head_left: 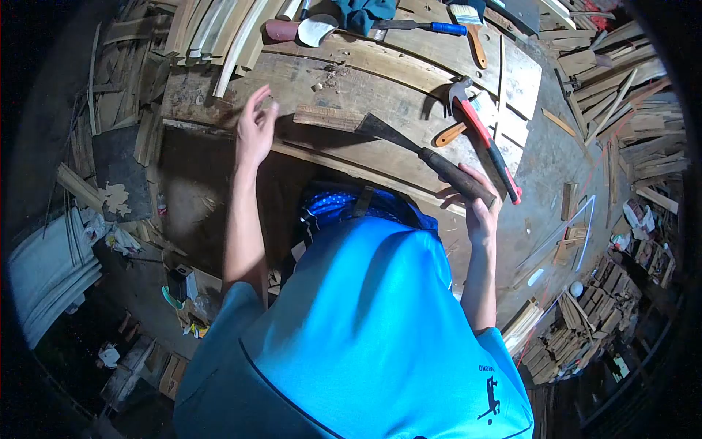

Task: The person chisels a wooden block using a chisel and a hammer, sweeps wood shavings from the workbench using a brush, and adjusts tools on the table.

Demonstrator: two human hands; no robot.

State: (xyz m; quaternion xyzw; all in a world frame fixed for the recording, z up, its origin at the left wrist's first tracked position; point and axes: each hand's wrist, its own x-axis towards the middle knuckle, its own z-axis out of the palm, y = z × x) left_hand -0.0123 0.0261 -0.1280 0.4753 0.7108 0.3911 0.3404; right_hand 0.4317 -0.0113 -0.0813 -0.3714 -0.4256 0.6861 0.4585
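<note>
My right hand (pixel 479 197) grips the wooden handle of a chisel (pixel 395 139) with a dark, flared blade. The blade points left, and its wide end meets or overlaps the right end of a short wood block (pixel 329 117) near the bench's front edge. My left hand (pixel 256 128) is raised left of that block, thumb and fingers apart, holding nothing. Just beyond my right hand lies a claw hammer (pixel 482 132) with a red and black handle. A brush with a wooden handle (pixel 449 134) sits partly beneath the hammer.
Across the wooden workbench (pixel 285 73) lie a blue-handled tool (pixel 439 28), a paintbrush (pixel 477 47), a dark cloth (pixel 365 14) and wood strips (pixel 238 44) at the back left. Stacked wood scraps (pixel 599 314) line the floor to the right.
</note>
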